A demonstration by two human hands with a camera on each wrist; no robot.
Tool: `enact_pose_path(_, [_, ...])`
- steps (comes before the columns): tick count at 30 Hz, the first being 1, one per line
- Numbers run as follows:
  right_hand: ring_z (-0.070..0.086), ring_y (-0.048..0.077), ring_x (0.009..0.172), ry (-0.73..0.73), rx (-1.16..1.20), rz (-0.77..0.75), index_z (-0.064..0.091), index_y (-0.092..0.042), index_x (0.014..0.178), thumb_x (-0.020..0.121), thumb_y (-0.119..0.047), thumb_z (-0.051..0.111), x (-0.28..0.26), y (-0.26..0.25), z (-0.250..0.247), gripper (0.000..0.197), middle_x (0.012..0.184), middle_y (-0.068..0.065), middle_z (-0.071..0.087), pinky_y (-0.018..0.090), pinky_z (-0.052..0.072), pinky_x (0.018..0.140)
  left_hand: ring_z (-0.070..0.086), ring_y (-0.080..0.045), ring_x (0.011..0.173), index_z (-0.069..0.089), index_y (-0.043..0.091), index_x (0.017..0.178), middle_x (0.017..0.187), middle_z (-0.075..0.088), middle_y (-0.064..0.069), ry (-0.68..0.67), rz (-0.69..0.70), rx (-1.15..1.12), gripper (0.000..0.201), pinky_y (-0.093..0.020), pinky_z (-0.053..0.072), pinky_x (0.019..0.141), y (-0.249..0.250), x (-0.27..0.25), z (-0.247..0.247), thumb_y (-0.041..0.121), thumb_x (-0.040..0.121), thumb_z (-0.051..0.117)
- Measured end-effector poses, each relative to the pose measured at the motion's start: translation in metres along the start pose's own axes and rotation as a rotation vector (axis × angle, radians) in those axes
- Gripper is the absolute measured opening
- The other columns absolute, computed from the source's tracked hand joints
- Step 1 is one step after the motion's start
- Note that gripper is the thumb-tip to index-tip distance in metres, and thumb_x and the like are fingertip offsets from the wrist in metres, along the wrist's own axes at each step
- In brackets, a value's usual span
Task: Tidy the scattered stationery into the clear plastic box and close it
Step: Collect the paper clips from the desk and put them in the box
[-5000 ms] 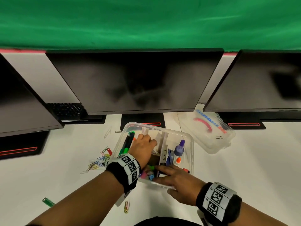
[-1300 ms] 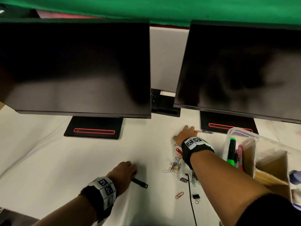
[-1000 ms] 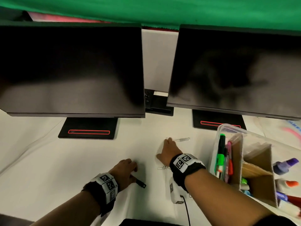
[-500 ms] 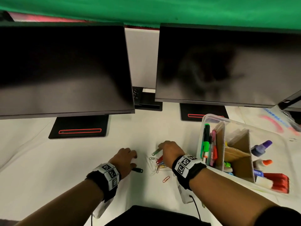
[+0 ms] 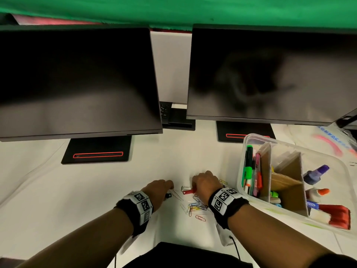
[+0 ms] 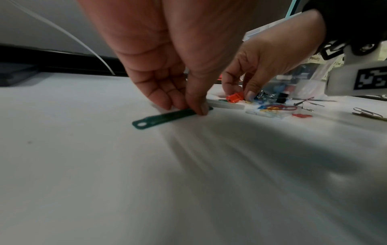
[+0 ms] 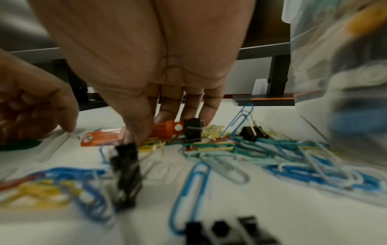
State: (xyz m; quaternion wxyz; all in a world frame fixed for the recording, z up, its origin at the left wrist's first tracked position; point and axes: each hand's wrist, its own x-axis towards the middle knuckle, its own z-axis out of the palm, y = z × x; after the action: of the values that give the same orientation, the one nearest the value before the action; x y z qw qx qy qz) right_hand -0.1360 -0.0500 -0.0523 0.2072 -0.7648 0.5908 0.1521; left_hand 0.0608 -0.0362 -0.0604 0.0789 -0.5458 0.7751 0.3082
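The clear plastic box [image 5: 243,171] stands open at the right, holding markers, cardboard dividers, glue bottles and a red stapler. My left hand [image 5: 170,187] pinches one end of a flat dark green strip [image 6: 163,118] that lies on the white table. My right hand [image 5: 195,187] is just to its right, thumb and fingers pinching a red item [image 5: 189,190] at the top of a pile of coloured paper clips [image 5: 195,206]. The right wrist view shows that red item [image 7: 167,129] under my fingers, among black binder clips [image 7: 127,165].
The box's clear lid [image 5: 332,144] lies behind the box at the far right. Two dark monitors [image 5: 77,84] on black stands [image 5: 96,151] overhang the back of the table. A loose red paper clip [image 5: 201,218] lies nearest me.
My right hand came back from near the monitor stand to the paper clip pile and took hold of the red item. My left hand slid the green strip right, towards the pile.
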Motion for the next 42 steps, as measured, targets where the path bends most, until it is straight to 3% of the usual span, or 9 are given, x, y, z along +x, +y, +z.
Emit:
enact_pose_path(5, [0.042,0.029,0.117,0.016,-0.032,0.021,0.058,-0.012,0.113,0.091,-0.013,0.047,-0.003,-0.002,0.000,0.024,0.121,0.009,0.054,0.039,0.038,0.093,0.053,-0.022,0.109,0.053,0.014,0.117,0.118,0.054,-0.007,-0.016,0.001,0.072,0.024,-0.029,0.042,0.094,-0.001,0.003,-0.002,0.016,0.093,0.048])
enact_pose_path(13, [0.057,0.024,0.089,0.242,0.466,0.048,0.059,-0.010,0.098,0.091,-0.011,0.051,-0.021,-0.007,-0.033,0.010,0.100,0.010,0.066,0.024,0.040,0.070,0.052,-0.024,0.107,0.056,0.012,0.109,0.115,0.053,-0.007,-0.023,0.005,0.159,0.022,-0.031,0.044,0.089,0.001,0.006,-0.001,0.027,0.094,0.050])
enact_pose_path(16, [0.059,0.024,0.085,0.277,0.509,0.069,0.057,-0.010,0.099,0.091,-0.010,0.050,-0.027,-0.003,-0.041,0.010,0.097,0.011,0.068,0.026,0.043,0.069,0.055,-0.026,0.103,0.054,0.011,0.108,0.113,0.054,-0.009,-0.030,0.000,0.162,0.021,-0.033,0.045,0.086,0.003,0.008,-0.003,0.026,0.095,0.046])
enact_pose_path(19, [0.061,0.026,0.087,0.259,0.530,0.044,0.053,-0.009,0.102,0.092,-0.008,0.046,-0.037,0.003,-0.036,0.012,0.096,0.011,0.067,0.029,0.046,0.071,0.054,-0.026,0.102,0.053,0.012,0.107,0.102,0.052,-0.005,-0.020,-0.003,0.114,0.018,-0.031,0.042,0.085,0.003,0.007,-0.005,0.022,0.096,0.042])
enact_pose_path(22, [0.053,0.023,0.080,0.152,0.460,0.000,0.047,-0.009,0.107,0.091,-0.003,0.042,-0.054,0.009,-0.018,0.018,0.091,0.009,0.060,0.025,0.036,0.066,0.050,-0.022,0.090,0.047,0.018,0.097,0.094,0.047,0.001,0.023,-0.009,0.020,0.009,-0.026,0.036,0.078,0.004,0.004,-0.010,0.020,0.097,0.039])
enact_pose_path(25, [0.057,0.027,0.085,0.089,0.392,0.022,0.046,-0.009,0.113,0.091,-0.006,0.041,-0.066,0.015,-0.005,0.023,0.101,0.013,0.062,0.025,0.035,0.067,0.048,-0.019,0.085,0.048,0.013,0.108,0.095,0.048,-0.001,0.046,-0.029,-0.039,0.018,-0.025,0.036,0.076,0.010,0.005,-0.013,0.011,0.096,0.035])
enact_pose_path(31, [0.061,0.029,0.102,0.016,0.162,-0.031,0.056,-0.014,0.114,0.090,-0.015,0.046,-0.062,0.023,-0.005,0.026,0.111,0.012,0.065,0.030,0.047,0.080,0.055,-0.028,0.100,0.044,0.012,0.125,0.118,0.050,-0.012,0.073,-0.069,-0.092,0.038,-0.031,0.043,0.088,0.036,0.022,-0.014,0.000,0.090,0.035])
enact_pose_path(36, [0.060,0.028,0.103,-0.055,0.101,-0.084,0.060,-0.017,0.117,0.092,-0.021,0.048,-0.050,0.023,-0.005,0.028,0.112,0.010,0.066,0.033,0.049,0.083,0.052,-0.030,0.116,0.032,0.022,0.143,0.136,0.036,-0.008,0.005,0.028,0.127,0.058,-0.033,0.044,0.099,0.054,0.036,-0.024,0.002,0.089,0.044])
enact_pose_path(42, [0.061,0.030,0.100,-0.063,0.107,-0.079,0.059,-0.012,0.115,0.091,-0.015,0.048,-0.047,0.014,0.002,0.027,0.110,0.013,0.066,0.033,0.048,0.081,0.051,-0.029,0.118,0.034,0.023,0.142,0.139,0.035,-0.008,-0.083,0.033,0.256,0.051,-0.031,0.043,0.098,0.052,0.046,-0.028,0.015,0.093,0.046])
